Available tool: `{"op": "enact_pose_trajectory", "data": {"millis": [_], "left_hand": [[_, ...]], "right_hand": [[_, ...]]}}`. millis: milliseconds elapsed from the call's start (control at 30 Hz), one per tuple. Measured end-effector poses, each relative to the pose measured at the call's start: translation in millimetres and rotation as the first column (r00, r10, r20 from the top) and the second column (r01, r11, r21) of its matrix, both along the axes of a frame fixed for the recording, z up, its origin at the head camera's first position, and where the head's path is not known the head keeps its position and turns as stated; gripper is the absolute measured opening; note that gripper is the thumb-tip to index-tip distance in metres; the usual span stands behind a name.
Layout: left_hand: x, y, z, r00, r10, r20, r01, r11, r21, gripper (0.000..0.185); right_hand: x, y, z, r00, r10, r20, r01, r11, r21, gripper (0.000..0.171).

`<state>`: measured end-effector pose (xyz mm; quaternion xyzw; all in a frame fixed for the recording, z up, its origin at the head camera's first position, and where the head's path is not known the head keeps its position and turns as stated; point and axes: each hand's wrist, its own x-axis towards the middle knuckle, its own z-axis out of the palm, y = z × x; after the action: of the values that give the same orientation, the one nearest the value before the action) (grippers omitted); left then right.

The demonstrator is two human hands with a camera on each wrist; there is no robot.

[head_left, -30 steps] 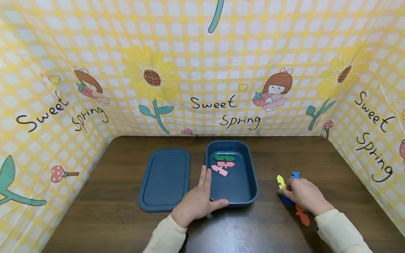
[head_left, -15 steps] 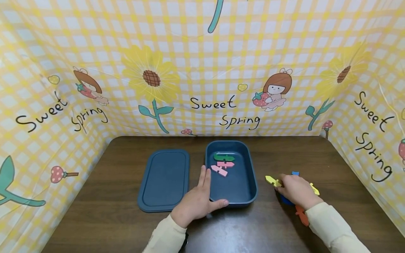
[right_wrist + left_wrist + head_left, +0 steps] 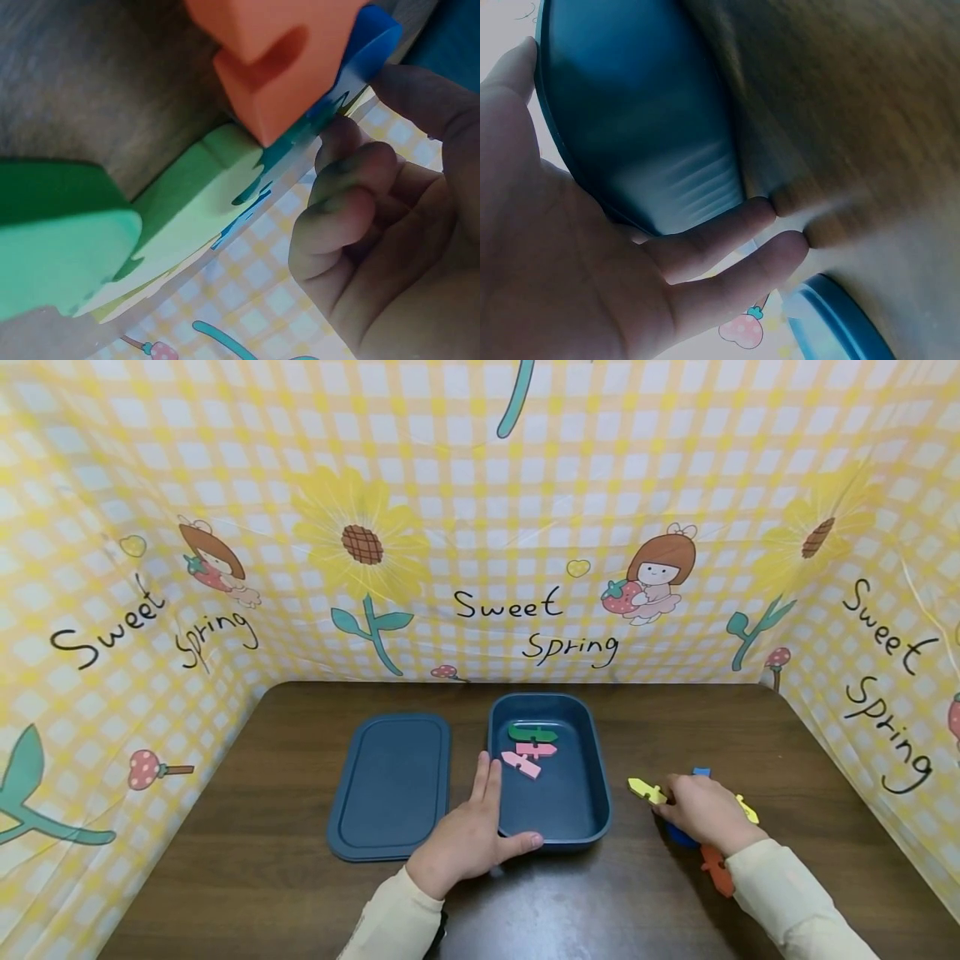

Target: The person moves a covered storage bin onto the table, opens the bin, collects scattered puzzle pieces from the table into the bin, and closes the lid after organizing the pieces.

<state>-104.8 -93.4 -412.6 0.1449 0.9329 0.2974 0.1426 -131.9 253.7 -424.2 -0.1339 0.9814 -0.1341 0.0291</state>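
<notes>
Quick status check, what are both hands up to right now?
Left hand steadies the blue box at its near-left corner. Right hand rests on the yellow foam piece; grip unclear. Blue and orange pieces crowd beneath it.

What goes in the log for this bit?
left hand: rests on box rim | right hand: on yellow piece | in box: green, pink | lid: off

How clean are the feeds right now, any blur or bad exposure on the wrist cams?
Head view: sharp and evenly lit; the backdrop bows outward at the edges. Left wrist view: the left hand and blue box are dim against a blown-out background, and the table is blurred. Right wrist view: very close, so the orange piece and green piece look soft.
</notes>
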Motion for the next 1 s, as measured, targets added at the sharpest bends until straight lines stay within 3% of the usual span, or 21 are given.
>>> {"op": "enact_pose_trajectory", "data": {"millis": [200,433,600,1000], "left_hand": [[0.5,0.8,0.8,1.000,-0.006,-0.005,0.006,1.000,-0.002,0.120],[1.0,1.1,1.0,1.000,-0.003,-0.003,0.003,1.000,-0.006,0.120],[1.5,0.7,1.0,1.000,0.000,-0.005,0.000,1.000,-0.011,0.120],[1.5,0.7,0.3,1.000,-0.001,-0.006,0.001,1.000,-0.001,0.120]], "right_hand": [[0.9,0.2,3.2,1.000,-0.014,-0.027,0.013,0.999,-0.032,0.036],[-1.7,1.4,9.7,0.998,-0.020,-0.053,0.017,0.999,-0.049,0.016],[-4.7,-0.4,18.3,0.998,-0.036,-0.047,0.031,0.996,-0.085,0.016],[-6.1,-18.2,43.1,0.985,0.004,-0.175,-0.029,0.990,-0.141,0.014]]}}
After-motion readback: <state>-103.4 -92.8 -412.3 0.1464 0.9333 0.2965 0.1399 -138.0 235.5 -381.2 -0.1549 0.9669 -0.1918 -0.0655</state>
